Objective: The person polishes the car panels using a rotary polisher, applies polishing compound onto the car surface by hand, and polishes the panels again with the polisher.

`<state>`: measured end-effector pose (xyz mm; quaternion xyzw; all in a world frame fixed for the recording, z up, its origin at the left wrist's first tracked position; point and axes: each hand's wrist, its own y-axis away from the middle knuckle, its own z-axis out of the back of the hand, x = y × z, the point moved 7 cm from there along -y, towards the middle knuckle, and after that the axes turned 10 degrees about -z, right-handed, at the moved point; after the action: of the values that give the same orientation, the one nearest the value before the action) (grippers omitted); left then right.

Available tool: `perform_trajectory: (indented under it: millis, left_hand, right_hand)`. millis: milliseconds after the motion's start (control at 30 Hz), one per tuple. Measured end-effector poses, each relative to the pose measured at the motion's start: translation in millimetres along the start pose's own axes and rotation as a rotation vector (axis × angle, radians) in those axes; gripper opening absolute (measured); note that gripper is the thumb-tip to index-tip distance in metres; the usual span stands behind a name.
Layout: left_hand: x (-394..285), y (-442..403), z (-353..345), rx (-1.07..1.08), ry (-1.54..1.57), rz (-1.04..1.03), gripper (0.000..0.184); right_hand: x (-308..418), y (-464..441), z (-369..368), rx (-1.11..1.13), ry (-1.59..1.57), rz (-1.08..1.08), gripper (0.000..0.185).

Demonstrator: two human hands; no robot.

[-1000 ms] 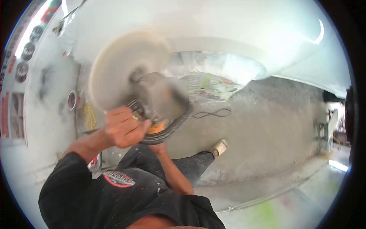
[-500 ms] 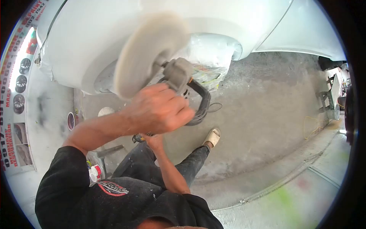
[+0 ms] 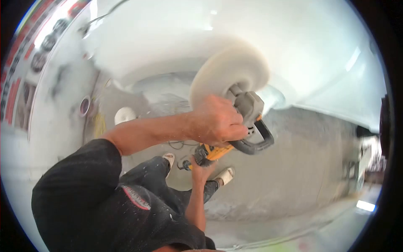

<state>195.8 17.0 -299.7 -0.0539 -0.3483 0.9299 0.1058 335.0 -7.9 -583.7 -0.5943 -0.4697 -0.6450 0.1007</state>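
Observation:
A polisher with an orange body (image 3: 218, 153), a grey gear head (image 3: 248, 105) and a black loop handle (image 3: 257, 145) reaches up to the white car panel (image 3: 155, 38). Its white round buffing pad (image 3: 228, 69) is blurred and lies at or close to the panel above the wheel arch; exact contact cannot be made out. My left hand (image 3: 222, 121) is closed around the front of the polisher, just behind the pad. Lower down, my right hand (image 3: 202, 169) wraps the rear end of the body, its fingers partly hidden.
On the floor to the left are a white round pad (image 3: 125, 115) and a round container (image 3: 85, 106) by the wall. A dark cord (image 3: 178, 145) lies near my feet. Car bodywork (image 3: 336, 75) continues to the right. A wall banner (image 3: 25, 63) hangs at far left.
The polisher and both hands have shifted right in view, and the pad is lower. My view has turned, so the car panel and banner appear tilted. More of the orange body shows.

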Motion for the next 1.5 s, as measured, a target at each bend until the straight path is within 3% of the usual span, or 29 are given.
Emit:
perform_trajectory:
  millis: [67,200,267,433,533,633,733,833,1133,1333,1433,1500]
  left_hand:
    - [2,29,56,-0.1,0.021,0.029,0.02]
    - [0,104,154,-0.206,-0.011,0.187,0.025]
    - [-3,145,196,-0.299,-0.094,0.242,0.017]
    - [-13,188,251,-0.438,-0.223,0.418,0.029]
    - [-9,181,261,-0.472,-0.265,0.413,0.032]
    - [4,144,247,-0.459,-0.256,0.379,0.031]
    - [20,83,210,-0.519,-0.257,0.3,0.03]
    - [44,36,170,-0.469,-0.172,0.266,0.021]
    - [112,-106,43,-0.497,0.129,0.165,0.022]
    - [98,-72,85,-0.609,0.113,0.187,0.021]
    - [95,-73,104,-0.643,0.037,0.244,0.021]
    - [86,-73,141,-0.717,-0.042,0.279,0.021]
  right_hand:
    - [23,22,-13,-0.048,0.174,0.176,0.074]
    - [49,62,-61,0.036,0.341,0.191,0.076]
    - [57,75,-94,0.128,0.339,0.121,0.08]
    - [72,86,-139,0.294,0.459,0.107,0.092]
    - [92,90,-144,0.288,0.448,0.162,0.091]
    - [123,87,-119,0.207,0.522,0.138,0.093]
    - [156,74,-70,0.076,0.465,0.253,0.091]
    - [174,56,-22,-0.048,0.443,0.139,0.076]
    - [224,-18,91,-0.293,0.305,0.25,0.066]
    - [237,10,61,-0.239,0.304,0.24,0.068]
    - [277,16,62,-0.147,0.449,0.346,0.068]
    - [307,28,55,-0.076,0.505,0.301,0.074]
